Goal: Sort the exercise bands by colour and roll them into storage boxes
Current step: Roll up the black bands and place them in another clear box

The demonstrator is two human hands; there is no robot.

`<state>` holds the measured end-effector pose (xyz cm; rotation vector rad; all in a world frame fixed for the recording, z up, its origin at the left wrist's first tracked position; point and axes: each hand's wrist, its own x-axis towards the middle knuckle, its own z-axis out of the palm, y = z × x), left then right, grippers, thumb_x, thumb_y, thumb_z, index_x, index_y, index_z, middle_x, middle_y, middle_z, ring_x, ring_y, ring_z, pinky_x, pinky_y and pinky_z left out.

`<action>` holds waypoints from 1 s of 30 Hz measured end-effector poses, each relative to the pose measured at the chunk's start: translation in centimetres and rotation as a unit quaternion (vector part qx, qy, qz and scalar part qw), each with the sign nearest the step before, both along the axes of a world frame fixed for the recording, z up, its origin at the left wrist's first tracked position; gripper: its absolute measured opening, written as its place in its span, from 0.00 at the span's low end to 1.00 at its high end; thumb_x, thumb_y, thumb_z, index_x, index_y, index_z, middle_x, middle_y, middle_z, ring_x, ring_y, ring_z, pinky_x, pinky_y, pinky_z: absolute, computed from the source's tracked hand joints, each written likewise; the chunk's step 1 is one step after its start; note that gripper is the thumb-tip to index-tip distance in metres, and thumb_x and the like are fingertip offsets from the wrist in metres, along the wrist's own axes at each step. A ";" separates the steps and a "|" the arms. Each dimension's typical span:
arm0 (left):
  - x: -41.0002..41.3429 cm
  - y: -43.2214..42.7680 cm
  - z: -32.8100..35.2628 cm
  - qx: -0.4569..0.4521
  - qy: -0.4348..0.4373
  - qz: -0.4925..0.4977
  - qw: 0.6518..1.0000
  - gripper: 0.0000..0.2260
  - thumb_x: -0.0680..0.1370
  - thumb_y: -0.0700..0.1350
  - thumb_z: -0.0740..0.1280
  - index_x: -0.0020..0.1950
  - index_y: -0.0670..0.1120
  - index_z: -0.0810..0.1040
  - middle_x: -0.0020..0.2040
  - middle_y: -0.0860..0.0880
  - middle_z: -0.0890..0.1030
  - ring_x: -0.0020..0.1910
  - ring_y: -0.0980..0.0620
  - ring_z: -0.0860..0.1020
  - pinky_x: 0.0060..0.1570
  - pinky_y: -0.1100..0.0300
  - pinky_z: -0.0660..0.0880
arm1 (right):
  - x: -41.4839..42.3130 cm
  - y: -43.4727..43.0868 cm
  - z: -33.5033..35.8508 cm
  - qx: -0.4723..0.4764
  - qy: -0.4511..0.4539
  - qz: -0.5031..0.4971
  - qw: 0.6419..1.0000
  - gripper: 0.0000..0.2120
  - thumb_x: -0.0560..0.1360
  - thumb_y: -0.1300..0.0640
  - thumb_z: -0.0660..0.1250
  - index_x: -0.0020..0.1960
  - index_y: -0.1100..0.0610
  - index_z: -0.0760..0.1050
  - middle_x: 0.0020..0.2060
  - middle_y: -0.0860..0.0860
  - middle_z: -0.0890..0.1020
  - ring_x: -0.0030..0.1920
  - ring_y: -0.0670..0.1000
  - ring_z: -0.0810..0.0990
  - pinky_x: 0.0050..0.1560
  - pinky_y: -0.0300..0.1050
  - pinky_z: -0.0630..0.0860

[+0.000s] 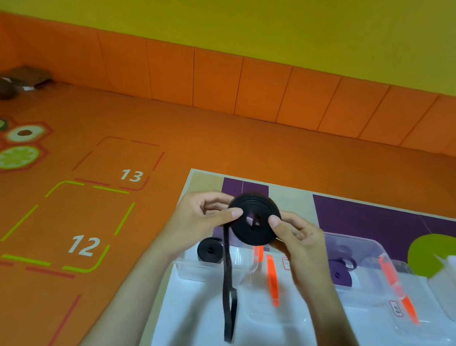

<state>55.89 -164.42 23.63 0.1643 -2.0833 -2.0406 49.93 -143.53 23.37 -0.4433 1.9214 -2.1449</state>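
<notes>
Head view: black band (253, 220) hides box (217, 271) behind.

We see the half-rolled band (253, 220) held above the table (205, 180), left hand (199, 221) at its nine o'clock, right hand (296, 238) at three. Below it a rolled band (210, 250) lies in the left box (207, 272); another box (356, 249) sits at four o'clock.

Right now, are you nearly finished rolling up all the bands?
Partly. One rolled black band already sits in the left box, and purple rolls lie in the next box. Both hands, left hand and right hand, hold a black coil; its tail hangs unrolled.
</notes>
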 end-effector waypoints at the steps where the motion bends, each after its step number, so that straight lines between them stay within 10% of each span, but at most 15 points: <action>1: 0.1 -0.4 0.2 -0.019 -0.002 -0.016 1.000 0.07 0.78 0.40 0.76 0.56 0.43 0.87 0.49 0.44 0.89 0.51 0.45 0.87 0.56 0.51 0.83 | -0.5 0.6 0.4 0.026 0.010 0.022 0.999 0.08 0.79 0.60 0.71 0.56 0.59 0.85 0.47 0.57 0.89 0.52 0.58 0.88 0.56 0.50 0.84; 17: -0.1 -1.6 2.9 -0.143 -0.012 -0.124 0.982 0.06 0.77 0.42 0.78 0.52 0.44 0.87 0.44 0.46 0.88 0.44 0.52 0.85 0.50 0.58 0.81 | -2.9 1.6 5.4 0.247 0.050 0.227 0.941 0.08 0.80 0.52 0.72 0.51 0.56 0.86 0.46 0.70 0.82 0.43 0.51 0.82 0.43 0.37 0.79; 24: 0.7 1.1 0.4 0.108 0.004 0.056 0.993 0.09 0.77 0.40 0.77 0.54 0.38 0.85 0.47 0.38 0.88 0.45 0.44 0.87 0.48 0.54 0.83 | -0.2 0.7 3.2 0.079 0.036 0.062 0.994 0.04 0.78 0.61 0.73 0.50 0.59 0.87 0.39 0.58 0.88 0.40 0.49 0.86 0.39 0.38 0.80; 30: 1.0 1.9 -1.5 0.120 -0.017 0.090 0.989 0.07 0.78 0.41 0.76 0.55 0.42 0.86 0.48 0.42 0.89 0.47 0.46 0.88 0.44 0.58 0.84 | 1.5 -0.1 0.6 0.002 -0.020 0.016 1.000 0.07 0.78 0.64 0.72 0.55 0.61 0.85 0.45 0.58 0.89 0.49 0.56 0.89 0.46 0.42 0.84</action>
